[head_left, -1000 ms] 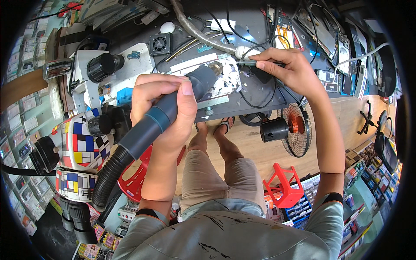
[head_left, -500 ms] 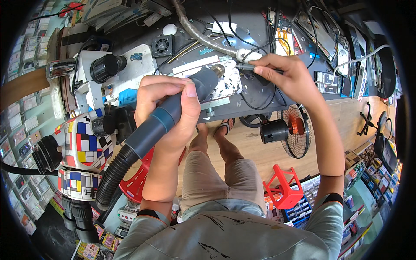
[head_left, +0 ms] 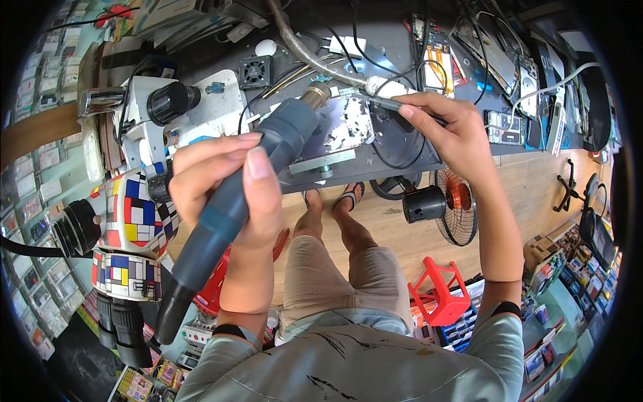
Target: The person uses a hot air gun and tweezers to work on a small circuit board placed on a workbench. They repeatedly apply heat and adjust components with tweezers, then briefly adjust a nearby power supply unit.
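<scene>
My left hand [head_left: 228, 187] is wrapped round the thick dark handle of a hot air gun [head_left: 268, 154]. The gun's brass-coloured nozzle [head_left: 317, 94] tilts up and away, over the left end of a flat panel [head_left: 348, 124] with a patchy white and dark surface. Between thumb and fingers, my right hand [head_left: 442, 124] pinches a slim grey pen-like tool [head_left: 383, 103], whose exact kind I cannot make out. Its thin tip reaches left to the panel's far right edge; whether it touches is unclear. A metal holder bar [head_left: 321, 163] lies along the panel's near side.
A patterned microscope [head_left: 134, 214] stands on the left. Behind the panel are a small square fan [head_left: 256, 72], a flexible metal tube [head_left: 308, 59] and loose cables. Phone parts [head_left: 506, 127] lie at the right. Below are a wire-caged fan heater [head_left: 455, 204] and a red stool [head_left: 442, 291].
My left hand has drawn the hot air gun left and nearer, so its nozzle has moved left and more of the panel shows. The right hand has shifted only slightly.
</scene>
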Action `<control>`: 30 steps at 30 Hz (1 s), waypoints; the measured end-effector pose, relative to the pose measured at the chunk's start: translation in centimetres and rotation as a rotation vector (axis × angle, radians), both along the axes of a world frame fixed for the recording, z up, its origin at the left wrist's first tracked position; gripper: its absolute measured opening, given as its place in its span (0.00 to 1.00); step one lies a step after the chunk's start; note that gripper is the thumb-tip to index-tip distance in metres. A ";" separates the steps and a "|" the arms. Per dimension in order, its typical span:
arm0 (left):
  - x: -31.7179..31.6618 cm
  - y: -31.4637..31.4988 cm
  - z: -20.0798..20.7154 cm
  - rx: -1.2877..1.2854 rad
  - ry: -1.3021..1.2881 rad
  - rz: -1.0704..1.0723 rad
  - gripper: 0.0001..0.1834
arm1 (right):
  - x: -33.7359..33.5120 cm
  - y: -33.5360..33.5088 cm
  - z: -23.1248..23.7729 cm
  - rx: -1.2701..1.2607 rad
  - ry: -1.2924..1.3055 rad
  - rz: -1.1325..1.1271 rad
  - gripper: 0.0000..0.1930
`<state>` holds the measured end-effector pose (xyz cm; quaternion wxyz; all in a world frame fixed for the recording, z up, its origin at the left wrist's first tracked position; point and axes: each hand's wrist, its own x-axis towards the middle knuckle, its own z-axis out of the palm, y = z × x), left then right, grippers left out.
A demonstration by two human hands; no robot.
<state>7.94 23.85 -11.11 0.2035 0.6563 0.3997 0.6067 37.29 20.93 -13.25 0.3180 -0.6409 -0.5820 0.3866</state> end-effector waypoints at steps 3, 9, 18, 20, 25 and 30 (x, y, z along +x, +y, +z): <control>0.0 -0.3 0.3 -0.032 -0.014 -0.030 0.12 | 0.2 -0.9 0.1 0.073 -0.046 0.042 0.14; 1.0 0.3 -2.2 -0.092 0.057 -0.124 0.13 | -0.1 -1.1 -1.3 0.131 -0.103 0.062 0.14; 1.0 0.7 -2.8 -0.090 0.056 -0.096 0.10 | 0.3 0.5 -1.5 0.082 -0.085 0.114 0.14; 0.8 0.8 -2.9 -0.107 0.043 -0.123 0.12 | 0.3 0.7 -1.7 0.107 -0.073 0.121 0.14; 0.5 0.9 -2.9 -0.122 0.046 -0.130 0.12 | 0.2 0.8 -2.3 0.122 -0.030 0.111 0.14; 0.5 0.9 -2.9 -0.133 0.023 -0.148 0.12 | 0.3 0.6 -2.4 0.196 -0.139 0.175 0.12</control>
